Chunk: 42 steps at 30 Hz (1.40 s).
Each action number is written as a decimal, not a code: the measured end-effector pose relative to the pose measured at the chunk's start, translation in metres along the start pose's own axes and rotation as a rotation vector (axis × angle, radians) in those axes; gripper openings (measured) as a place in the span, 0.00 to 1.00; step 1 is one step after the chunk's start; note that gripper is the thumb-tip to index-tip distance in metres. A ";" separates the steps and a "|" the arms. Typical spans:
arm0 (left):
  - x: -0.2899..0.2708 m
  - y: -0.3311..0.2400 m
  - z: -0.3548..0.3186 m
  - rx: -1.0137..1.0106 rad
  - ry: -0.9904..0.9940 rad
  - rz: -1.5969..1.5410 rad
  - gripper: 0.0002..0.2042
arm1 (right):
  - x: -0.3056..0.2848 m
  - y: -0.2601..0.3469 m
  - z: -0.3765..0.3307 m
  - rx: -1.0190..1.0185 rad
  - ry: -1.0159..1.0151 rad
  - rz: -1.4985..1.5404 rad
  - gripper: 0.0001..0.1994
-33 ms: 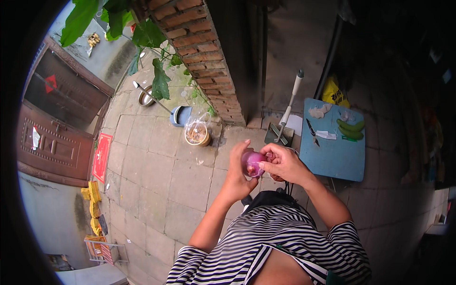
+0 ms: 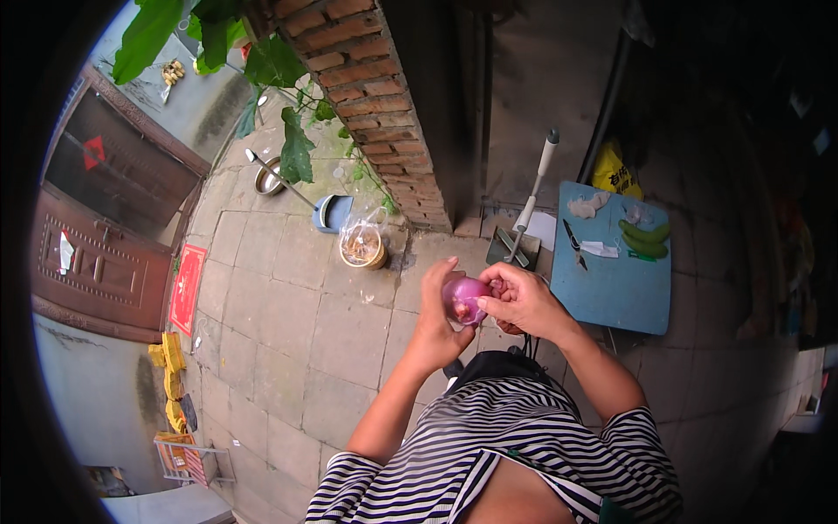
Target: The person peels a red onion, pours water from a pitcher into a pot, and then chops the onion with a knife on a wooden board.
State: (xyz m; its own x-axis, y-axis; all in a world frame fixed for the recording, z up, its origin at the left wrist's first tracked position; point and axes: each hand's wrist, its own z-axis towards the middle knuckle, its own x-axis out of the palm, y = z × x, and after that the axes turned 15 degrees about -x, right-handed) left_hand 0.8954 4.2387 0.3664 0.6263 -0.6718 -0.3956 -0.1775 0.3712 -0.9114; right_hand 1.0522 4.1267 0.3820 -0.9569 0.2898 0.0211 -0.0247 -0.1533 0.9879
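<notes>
Purple onion [image 2: 469, 295] up btwn both hands, in front of striped shirt [image 2: 506, 419]. L hand [image 2: 439, 325] cupped round its left side; R hand [image 2: 527, 306] pinching its right side, thumb & fingers. Blue table [image 2: 607, 301] to the right: knife [image 2: 571, 234] nr left edge, green veg [image 2: 644, 234] nr right edge.

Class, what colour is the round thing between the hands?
The round thing is purple-pink; the head view shows it best.
</notes>
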 end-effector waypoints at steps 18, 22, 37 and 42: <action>-0.011 -0.016 -0.003 -0.043 0.098 0.065 0.36 | 0.006 0.014 0.001 0.054 0.008 -0.161 0.08; -0.011 -0.014 -0.005 -0.065 0.080 -0.090 0.35 | 0.005 0.020 -0.001 0.101 -0.041 0.061 0.07; -0.010 -0.022 -0.011 -0.398 0.188 -0.564 0.40 | 0.010 0.026 -0.006 0.007 -0.123 0.137 0.06; -0.007 -0.011 -0.012 -0.358 0.188 -0.550 0.41 | 0.016 0.024 -0.006 -0.057 -0.162 -0.145 0.08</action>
State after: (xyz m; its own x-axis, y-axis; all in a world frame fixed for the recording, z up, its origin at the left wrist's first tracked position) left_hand 0.8833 4.2318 0.3778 0.5603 -0.8141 0.1525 -0.1321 -0.2695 -0.9539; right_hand 1.0343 4.1224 0.4054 -0.8833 0.4597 -0.0919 -0.1796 -0.1506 0.9721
